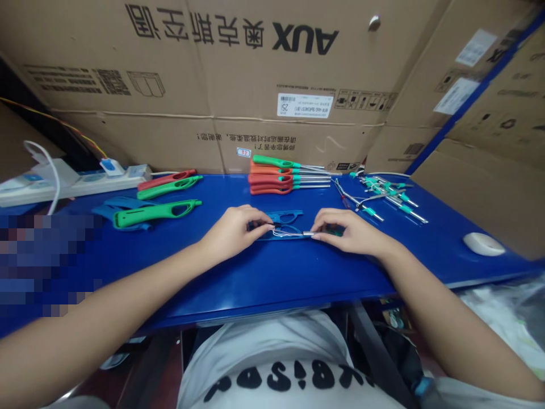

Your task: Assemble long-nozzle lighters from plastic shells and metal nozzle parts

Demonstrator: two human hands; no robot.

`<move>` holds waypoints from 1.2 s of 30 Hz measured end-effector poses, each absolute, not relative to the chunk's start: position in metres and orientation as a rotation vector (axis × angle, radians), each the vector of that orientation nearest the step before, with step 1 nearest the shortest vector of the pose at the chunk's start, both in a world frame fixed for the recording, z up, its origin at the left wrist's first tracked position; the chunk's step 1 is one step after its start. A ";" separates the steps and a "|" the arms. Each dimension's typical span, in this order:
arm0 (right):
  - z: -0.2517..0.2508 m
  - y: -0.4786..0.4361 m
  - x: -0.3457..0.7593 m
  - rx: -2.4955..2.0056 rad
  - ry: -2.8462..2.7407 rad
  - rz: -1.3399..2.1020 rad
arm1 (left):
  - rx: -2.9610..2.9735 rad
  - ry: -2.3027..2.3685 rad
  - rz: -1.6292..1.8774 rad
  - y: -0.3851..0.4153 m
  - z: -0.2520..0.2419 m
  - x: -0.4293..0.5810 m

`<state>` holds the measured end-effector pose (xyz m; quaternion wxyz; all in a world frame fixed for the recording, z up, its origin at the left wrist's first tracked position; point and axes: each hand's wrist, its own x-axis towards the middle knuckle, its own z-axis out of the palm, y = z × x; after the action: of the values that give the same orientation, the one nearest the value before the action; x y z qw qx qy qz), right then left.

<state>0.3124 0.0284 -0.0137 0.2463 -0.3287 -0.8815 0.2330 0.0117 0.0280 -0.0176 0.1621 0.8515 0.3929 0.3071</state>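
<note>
My left hand (240,233) is closed in a pinch on a small dark part at the end of some thin wires (286,233). Those wires run across to a slim metal tube (307,233), which my right hand (349,230) pinches between thumb and fingers. A green collar on the tube is partly hidden by that hand. Beneath both hands lie blue plastic lighter handle shells (286,217), partly covered by the fingers. Whether the wired parts touch the shell, I cannot tell.
Behind my hands is a stack of lighters (272,179) with metal tubes. To the right lie several loose tubes with wires (394,193) and a white mouse-shaped object (484,244). Green handle shells (157,215) and a power strip (85,184) are left. Cardboard (213,79) walls the back.
</note>
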 end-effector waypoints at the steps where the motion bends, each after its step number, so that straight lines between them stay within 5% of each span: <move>1: -0.014 0.030 0.313 -0.900 -2.409 0.636 | 2.468 1.099 0.886 0.028 -0.019 0.012; 36: -0.020 0.035 0.315 -0.873 -2.623 0.220 | 2.437 1.102 0.826 0.029 -0.028 0.018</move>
<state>0.3149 0.0352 -0.0200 0.1834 -0.3095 -0.9298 0.0779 0.0178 0.0285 -0.0280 0.1704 0.8579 0.3879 0.2909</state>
